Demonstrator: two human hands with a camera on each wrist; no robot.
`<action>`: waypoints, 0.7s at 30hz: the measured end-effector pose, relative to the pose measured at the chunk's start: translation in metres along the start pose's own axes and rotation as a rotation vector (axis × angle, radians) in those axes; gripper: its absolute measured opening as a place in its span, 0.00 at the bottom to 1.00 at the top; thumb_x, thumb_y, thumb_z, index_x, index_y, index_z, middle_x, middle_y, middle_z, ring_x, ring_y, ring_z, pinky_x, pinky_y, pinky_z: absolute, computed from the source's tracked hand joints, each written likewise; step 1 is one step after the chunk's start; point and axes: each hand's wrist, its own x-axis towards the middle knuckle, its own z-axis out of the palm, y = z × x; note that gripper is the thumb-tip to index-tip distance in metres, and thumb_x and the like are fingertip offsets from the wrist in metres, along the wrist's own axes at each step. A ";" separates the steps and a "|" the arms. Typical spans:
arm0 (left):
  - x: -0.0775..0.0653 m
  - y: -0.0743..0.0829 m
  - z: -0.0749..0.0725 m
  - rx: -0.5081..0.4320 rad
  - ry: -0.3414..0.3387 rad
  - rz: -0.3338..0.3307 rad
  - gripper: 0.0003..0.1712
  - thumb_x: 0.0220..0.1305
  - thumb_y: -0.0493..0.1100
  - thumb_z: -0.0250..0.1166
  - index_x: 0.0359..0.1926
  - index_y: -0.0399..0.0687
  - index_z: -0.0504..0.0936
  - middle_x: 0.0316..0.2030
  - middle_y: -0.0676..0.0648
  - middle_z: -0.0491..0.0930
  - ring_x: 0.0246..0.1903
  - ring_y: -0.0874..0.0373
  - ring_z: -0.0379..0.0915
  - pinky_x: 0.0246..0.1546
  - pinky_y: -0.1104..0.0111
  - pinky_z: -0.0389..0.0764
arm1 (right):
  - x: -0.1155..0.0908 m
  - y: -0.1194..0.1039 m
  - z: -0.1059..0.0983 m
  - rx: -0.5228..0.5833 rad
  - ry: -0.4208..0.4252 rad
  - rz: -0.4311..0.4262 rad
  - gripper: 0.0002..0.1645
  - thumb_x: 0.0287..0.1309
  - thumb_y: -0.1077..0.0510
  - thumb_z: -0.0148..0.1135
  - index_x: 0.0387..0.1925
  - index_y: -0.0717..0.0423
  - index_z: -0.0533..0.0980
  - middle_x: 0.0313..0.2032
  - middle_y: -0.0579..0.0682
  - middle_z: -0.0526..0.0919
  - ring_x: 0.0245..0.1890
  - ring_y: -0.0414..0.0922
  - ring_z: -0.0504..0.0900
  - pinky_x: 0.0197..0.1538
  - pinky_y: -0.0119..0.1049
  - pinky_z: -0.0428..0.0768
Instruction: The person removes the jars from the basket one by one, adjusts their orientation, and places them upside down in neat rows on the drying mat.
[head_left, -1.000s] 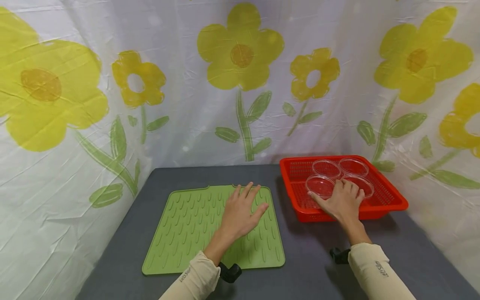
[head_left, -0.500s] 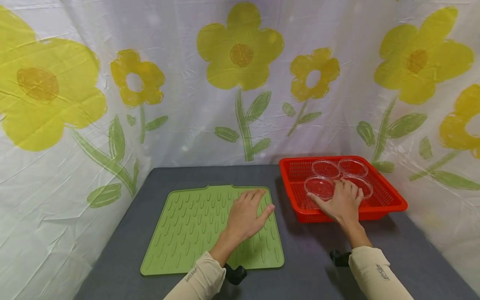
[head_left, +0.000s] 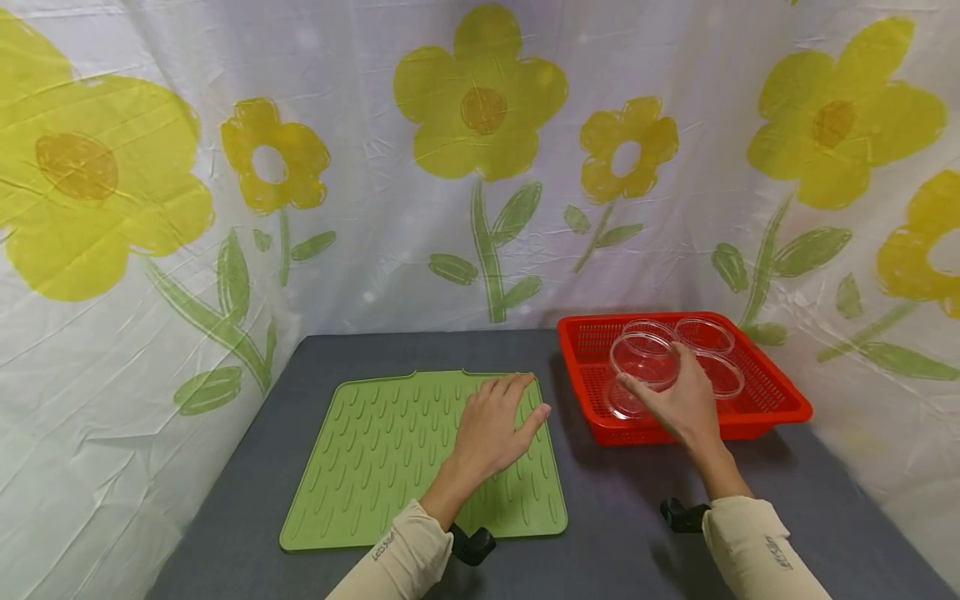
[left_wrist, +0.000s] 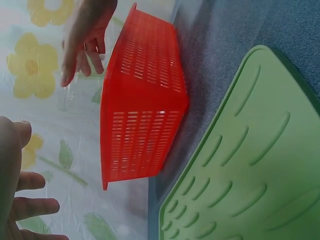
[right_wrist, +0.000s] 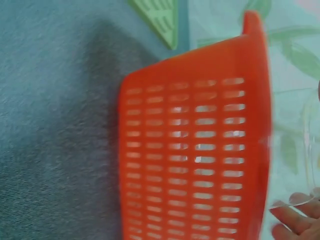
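Observation:
My right hand (head_left: 686, 404) pinches a clear round petri dish (head_left: 643, 360) between thumb and fingers, raised above the red basket (head_left: 783, 400). Below it, another clear round rim (head_left: 621, 404) shows inside the basket. Several more clear dishes sit there, one at the back right (head_left: 705, 335) and one partly behind my fingers (head_left: 722, 375). In the right wrist view the held dish (right_wrist: 306, 145) is only partly visible, past the basket's rim. My left hand (head_left: 491, 429) hovers over the green ridged mat (head_left: 375, 450), fingers extended and holding nothing.
The mat and basket stand side by side on a dark grey table (head_left: 615, 517), a strip of tabletop between them. A white curtain (head_left: 360, 250) with yellow flowers hangs behind and along both sides.
My right hand has lifted the front-left dish up out of its place in the basket. My left hand moved slightly right over the mat, then stayed there.

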 end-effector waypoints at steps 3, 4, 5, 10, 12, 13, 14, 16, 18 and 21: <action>0.000 0.001 -0.002 -0.002 -0.003 0.000 0.33 0.75 0.64 0.52 0.70 0.52 0.74 0.66 0.46 0.77 0.66 0.41 0.71 0.59 0.44 0.77 | 0.000 -0.005 -0.004 0.048 -0.007 0.010 0.63 0.51 0.36 0.76 0.75 0.66 0.57 0.70 0.70 0.68 0.68 0.67 0.69 0.66 0.68 0.71; 0.000 0.002 -0.003 -0.003 -0.002 0.002 0.33 0.74 0.64 0.52 0.70 0.52 0.74 0.67 0.46 0.76 0.66 0.41 0.71 0.59 0.44 0.76 | 0.000 -0.006 -0.005 0.057 -0.004 0.009 0.63 0.51 0.37 0.76 0.75 0.66 0.57 0.70 0.70 0.68 0.68 0.67 0.69 0.66 0.68 0.71; 0.000 0.002 -0.003 -0.003 0.000 0.005 0.33 0.74 0.64 0.52 0.70 0.52 0.74 0.67 0.45 0.76 0.66 0.41 0.71 0.59 0.44 0.76 | 0.000 -0.008 -0.006 0.064 -0.001 0.007 0.62 0.51 0.37 0.76 0.75 0.66 0.57 0.70 0.70 0.68 0.68 0.67 0.69 0.66 0.67 0.71; 0.001 0.005 -0.005 0.027 -0.007 0.028 0.33 0.74 0.63 0.55 0.71 0.53 0.73 0.67 0.46 0.75 0.66 0.41 0.71 0.60 0.44 0.76 | -0.001 -0.012 -0.011 0.092 0.021 -0.013 0.61 0.50 0.39 0.78 0.75 0.64 0.58 0.69 0.68 0.69 0.66 0.66 0.71 0.65 0.67 0.73; 0.002 0.005 -0.006 0.046 -0.023 0.041 0.33 0.73 0.62 0.56 0.72 0.53 0.71 0.68 0.46 0.74 0.67 0.39 0.70 0.61 0.44 0.76 | -0.002 -0.014 -0.013 0.097 0.028 -0.023 0.61 0.50 0.39 0.78 0.74 0.64 0.58 0.68 0.68 0.70 0.65 0.66 0.72 0.64 0.67 0.74; 0.002 0.006 -0.006 0.052 -0.032 0.047 0.33 0.73 0.62 0.57 0.72 0.53 0.71 0.69 0.46 0.74 0.67 0.39 0.70 0.61 0.43 0.76 | -0.003 -0.015 -0.015 0.097 0.030 -0.028 0.61 0.50 0.39 0.78 0.74 0.64 0.59 0.68 0.67 0.70 0.65 0.66 0.72 0.63 0.67 0.74; 0.003 0.006 -0.007 0.056 -0.042 0.051 0.34 0.73 0.62 0.57 0.73 0.53 0.70 0.69 0.45 0.73 0.68 0.38 0.69 0.62 0.43 0.76 | -0.003 -0.016 -0.016 0.096 0.031 -0.033 0.61 0.50 0.39 0.78 0.74 0.63 0.58 0.68 0.67 0.70 0.64 0.65 0.72 0.63 0.67 0.75; 0.004 0.007 -0.009 0.055 -0.050 0.056 0.34 0.73 0.61 0.58 0.73 0.53 0.69 0.70 0.45 0.72 0.68 0.39 0.69 0.62 0.44 0.76 | -0.004 -0.020 -0.019 0.099 0.031 -0.040 0.62 0.49 0.38 0.78 0.75 0.63 0.58 0.68 0.67 0.70 0.64 0.65 0.72 0.62 0.67 0.75; 0.005 0.008 -0.011 0.040 -0.044 0.058 0.35 0.73 0.61 0.58 0.74 0.52 0.69 0.71 0.44 0.72 0.68 0.39 0.69 0.63 0.44 0.76 | -0.005 -0.024 -0.022 0.100 0.027 -0.048 0.62 0.49 0.38 0.78 0.75 0.62 0.58 0.68 0.66 0.70 0.64 0.64 0.72 0.61 0.67 0.76; 0.007 0.010 -0.015 0.006 -0.023 0.069 0.36 0.72 0.60 0.60 0.74 0.50 0.69 0.71 0.43 0.71 0.69 0.42 0.69 0.64 0.45 0.76 | -0.006 -0.032 -0.028 0.098 0.017 -0.075 0.62 0.50 0.38 0.78 0.75 0.62 0.58 0.69 0.66 0.70 0.64 0.64 0.72 0.61 0.68 0.76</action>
